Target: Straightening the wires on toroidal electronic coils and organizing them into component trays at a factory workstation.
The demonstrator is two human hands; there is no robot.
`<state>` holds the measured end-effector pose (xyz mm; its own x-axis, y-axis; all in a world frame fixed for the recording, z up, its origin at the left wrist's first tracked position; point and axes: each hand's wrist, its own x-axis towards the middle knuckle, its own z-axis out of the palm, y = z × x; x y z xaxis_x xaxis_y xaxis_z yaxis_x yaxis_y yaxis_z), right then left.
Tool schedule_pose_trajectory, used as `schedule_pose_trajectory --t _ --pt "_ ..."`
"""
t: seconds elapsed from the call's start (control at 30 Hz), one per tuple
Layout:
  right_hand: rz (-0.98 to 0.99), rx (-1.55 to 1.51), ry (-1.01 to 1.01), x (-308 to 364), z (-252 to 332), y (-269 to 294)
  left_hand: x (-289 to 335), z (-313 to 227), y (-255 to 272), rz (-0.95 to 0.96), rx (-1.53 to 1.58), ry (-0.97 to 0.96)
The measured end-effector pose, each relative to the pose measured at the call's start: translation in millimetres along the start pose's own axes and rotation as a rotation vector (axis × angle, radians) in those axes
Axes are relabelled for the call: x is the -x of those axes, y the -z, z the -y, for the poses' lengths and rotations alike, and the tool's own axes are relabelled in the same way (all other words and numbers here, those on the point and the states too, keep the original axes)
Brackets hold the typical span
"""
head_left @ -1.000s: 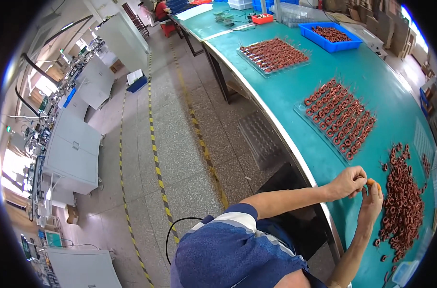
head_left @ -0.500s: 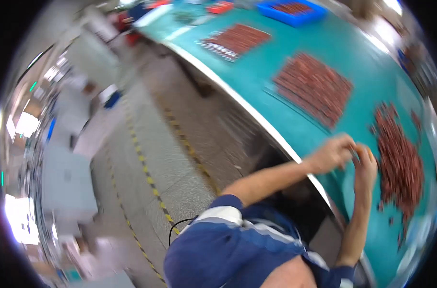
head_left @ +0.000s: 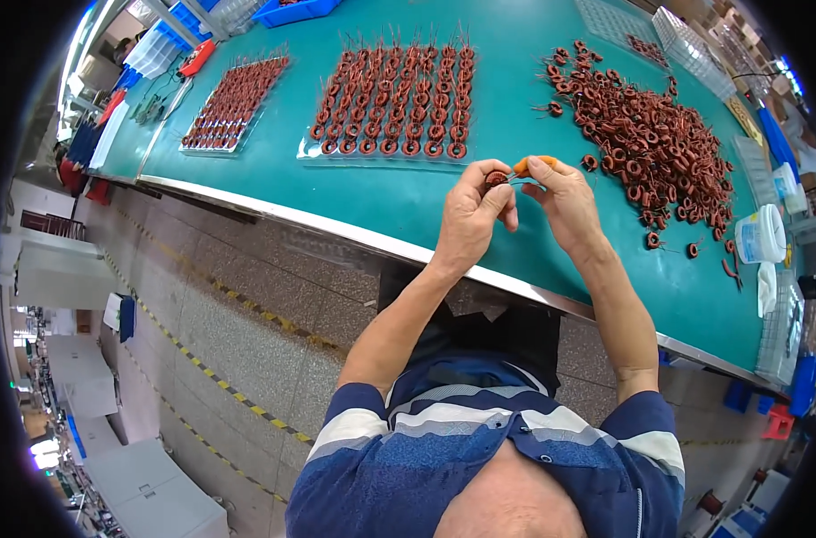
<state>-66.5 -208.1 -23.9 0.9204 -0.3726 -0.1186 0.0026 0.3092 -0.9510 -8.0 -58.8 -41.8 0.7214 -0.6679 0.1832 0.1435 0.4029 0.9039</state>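
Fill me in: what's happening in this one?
A person's left hand holds a wound toroidal coil while the right hand holds an orange-handled tool, its tip at the coil. Both are above the green table. A loose pile of similar coils lies to the right; more stand in rows on two clear trays to the left.

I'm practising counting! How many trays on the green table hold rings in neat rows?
2. The middle tray is beyond the left hand; the other tray is farther left. More could be hidden past the picture's edge.
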Motion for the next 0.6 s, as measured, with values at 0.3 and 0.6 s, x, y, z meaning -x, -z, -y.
schedule_pose_trajectory --t 0.3,0.6 --pt "-0.024 0.146 0.126 -1.0 7.5 3.2 -1.7 -17.3 9.6 -0.101 -0.032 -0.027" --pt "0.071 0.309 0.192 0.5 -4.9 -6.6 1.1 -14.1 8.9 -0.049 -0.043 -0.040"
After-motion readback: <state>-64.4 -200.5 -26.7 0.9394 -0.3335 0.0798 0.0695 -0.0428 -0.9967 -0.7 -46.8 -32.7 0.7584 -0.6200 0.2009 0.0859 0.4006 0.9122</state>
